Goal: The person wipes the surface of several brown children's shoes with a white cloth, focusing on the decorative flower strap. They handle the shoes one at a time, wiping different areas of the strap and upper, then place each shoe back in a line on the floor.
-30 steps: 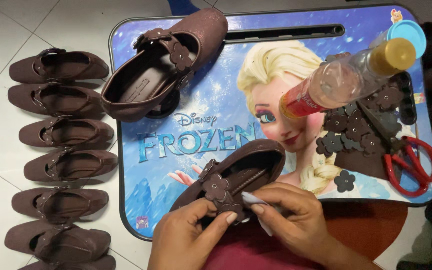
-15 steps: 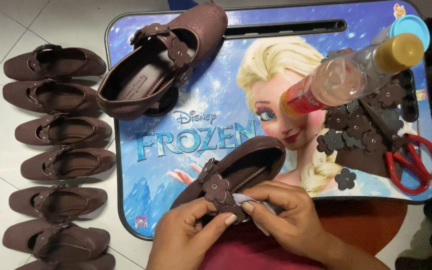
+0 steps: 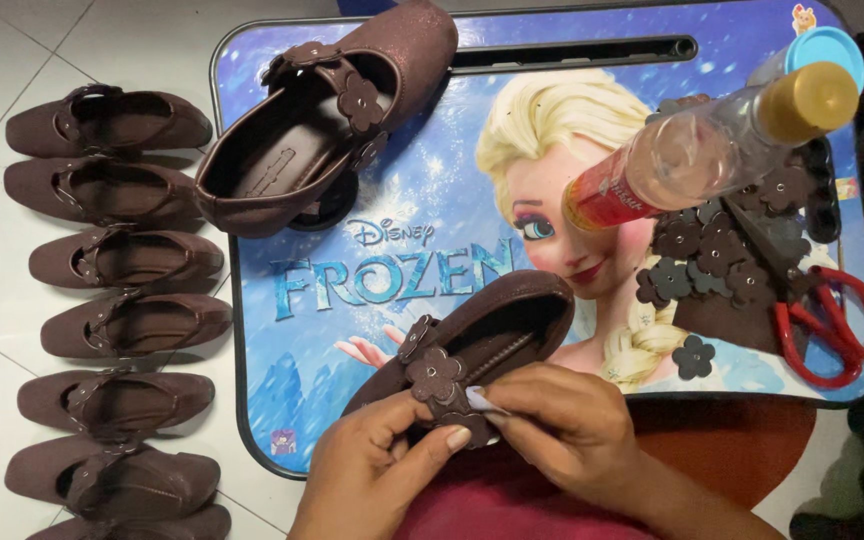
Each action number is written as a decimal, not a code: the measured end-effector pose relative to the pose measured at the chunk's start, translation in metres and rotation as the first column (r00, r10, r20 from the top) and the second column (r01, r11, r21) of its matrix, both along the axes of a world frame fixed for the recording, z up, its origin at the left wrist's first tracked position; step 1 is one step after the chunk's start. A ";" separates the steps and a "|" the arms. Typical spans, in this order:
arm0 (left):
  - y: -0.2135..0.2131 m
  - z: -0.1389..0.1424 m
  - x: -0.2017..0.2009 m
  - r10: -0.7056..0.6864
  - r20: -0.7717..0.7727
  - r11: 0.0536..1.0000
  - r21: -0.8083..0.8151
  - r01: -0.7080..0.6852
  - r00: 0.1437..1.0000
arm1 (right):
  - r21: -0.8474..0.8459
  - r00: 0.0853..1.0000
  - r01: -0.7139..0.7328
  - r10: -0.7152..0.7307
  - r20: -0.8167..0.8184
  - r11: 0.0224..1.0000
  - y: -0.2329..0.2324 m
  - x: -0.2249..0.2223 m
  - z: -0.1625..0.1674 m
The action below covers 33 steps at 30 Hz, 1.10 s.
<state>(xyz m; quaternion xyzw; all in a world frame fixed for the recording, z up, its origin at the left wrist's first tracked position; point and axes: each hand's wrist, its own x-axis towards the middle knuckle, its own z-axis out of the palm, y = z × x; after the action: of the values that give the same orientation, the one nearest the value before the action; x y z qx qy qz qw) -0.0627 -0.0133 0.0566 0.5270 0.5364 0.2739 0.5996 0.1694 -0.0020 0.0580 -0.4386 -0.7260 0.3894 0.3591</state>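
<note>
Crowded lap tray (image 3: 372,250), hands (image 3: 552,430) pinching shoe strap (image 3: 442,385)

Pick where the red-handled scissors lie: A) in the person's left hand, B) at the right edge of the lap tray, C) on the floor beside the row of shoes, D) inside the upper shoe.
B: the scissors lie on the lap tray at its right edge, next to the loose brown flower pieces.

A clear plastic bottle (image 3: 697,150) with a gold cap and red label band (image 3: 607,197) lies up and right of the hands.
</note>
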 end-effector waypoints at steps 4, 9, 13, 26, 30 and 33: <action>0.000 0.004 0.004 0.028 -0.158 0.970 -0.234 -0.065 0.987 | 0.454 0.974 -0.144 0.046 0.220 0.880 0.009 0.003 0.005; 0.005 0.012 0.011 0.080 -0.186 0.986 -0.129 -0.105 0.979 | 0.512 0.959 -0.200 0.060 0.276 0.836 0.012 0.002 0.014; 0.005 0.017 0.013 0.093 -0.218 0.987 -0.111 -0.120 0.972 | 0.501 0.941 -0.212 0.037 0.336 0.839 0.010 -0.001 0.019; 0.002 0.012 0.012 0.101 -0.247 0.980 -0.143 -0.139 0.964 | 0.518 0.949 -0.195 0.028 0.314 0.833 0.006 -0.004 0.018; 0.000 0.004 0.009 0.155 -0.119 0.968 -0.178 -0.175 0.981 | 0.531 0.968 -0.167 0.034 0.250 0.831 0.001 -0.002 0.013; -0.002 0.000 0.007 0.130 -0.097 0.971 -0.187 -0.146 0.987 | 0.519 0.972 -0.172 0.058 0.229 0.837 -0.001 0.000 0.009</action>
<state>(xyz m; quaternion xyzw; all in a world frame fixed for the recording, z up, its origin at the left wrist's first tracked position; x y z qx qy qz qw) -0.0554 -0.0154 0.0570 0.4385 0.6207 0.2390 0.6045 0.1693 -0.0035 0.0675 -0.3139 -0.8637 0.1453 0.3665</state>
